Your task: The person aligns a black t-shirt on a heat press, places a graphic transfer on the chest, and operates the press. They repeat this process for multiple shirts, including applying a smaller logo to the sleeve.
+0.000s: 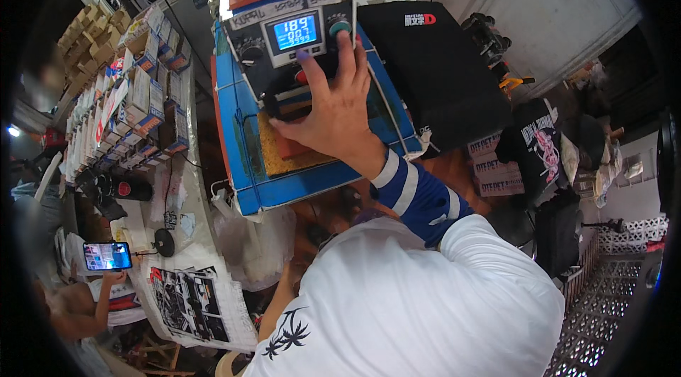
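Observation:
My right hand reaches up to the dark control box of a machine, with its fingers spread. The index fingertip is at the small buttons just below the lit blue display. Another finger touches or nearly touches the green knob, and the thumb stretches left below the box. A red button shows beside the index finger. Beneath lie a tan cork-like board and a blue base. Part of my left forearm shows beside my shirt; its hand is hidden.
Right of the machine, a black printed shirt lies spread. Stacked boxes line the left table, with a printed sheet at its near end. A person's hand is by a phone. Pink-tinted cartons stand at right.

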Demonstrator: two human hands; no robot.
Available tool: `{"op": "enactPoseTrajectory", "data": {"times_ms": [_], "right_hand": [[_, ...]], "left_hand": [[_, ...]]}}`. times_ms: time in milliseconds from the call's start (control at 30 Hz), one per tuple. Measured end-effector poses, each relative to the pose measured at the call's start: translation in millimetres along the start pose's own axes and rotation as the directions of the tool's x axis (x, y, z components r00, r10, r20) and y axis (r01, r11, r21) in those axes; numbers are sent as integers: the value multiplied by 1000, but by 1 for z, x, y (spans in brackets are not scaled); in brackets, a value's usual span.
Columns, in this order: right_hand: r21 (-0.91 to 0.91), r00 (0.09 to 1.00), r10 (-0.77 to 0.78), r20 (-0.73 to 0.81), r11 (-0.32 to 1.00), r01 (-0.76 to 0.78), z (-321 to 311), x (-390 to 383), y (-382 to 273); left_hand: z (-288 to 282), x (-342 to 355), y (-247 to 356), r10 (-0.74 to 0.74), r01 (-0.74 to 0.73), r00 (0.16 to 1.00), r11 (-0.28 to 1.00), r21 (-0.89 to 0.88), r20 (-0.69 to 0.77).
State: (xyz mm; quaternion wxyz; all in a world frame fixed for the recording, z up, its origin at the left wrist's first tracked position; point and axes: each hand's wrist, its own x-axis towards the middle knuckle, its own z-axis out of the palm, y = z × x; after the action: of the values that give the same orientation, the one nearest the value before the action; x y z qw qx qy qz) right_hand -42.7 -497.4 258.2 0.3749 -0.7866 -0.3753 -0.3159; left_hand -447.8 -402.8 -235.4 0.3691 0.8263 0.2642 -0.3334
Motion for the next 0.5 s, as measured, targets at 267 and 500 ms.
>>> {"op": "enactPoseTrajectory", "data": {"times_ms": [267, 500], "right_hand": [[-611, 552, 696, 458, 698, -373, -117, -114, 243], [-143, 759, 172, 628, 984, -104, -146, -170, 306]], "left_hand": [[-8, -6, 119, -58, 14, 989, 951, -308, -134], [1, 57, 388, 224, -240, 967, 664, -708, -118]]}}
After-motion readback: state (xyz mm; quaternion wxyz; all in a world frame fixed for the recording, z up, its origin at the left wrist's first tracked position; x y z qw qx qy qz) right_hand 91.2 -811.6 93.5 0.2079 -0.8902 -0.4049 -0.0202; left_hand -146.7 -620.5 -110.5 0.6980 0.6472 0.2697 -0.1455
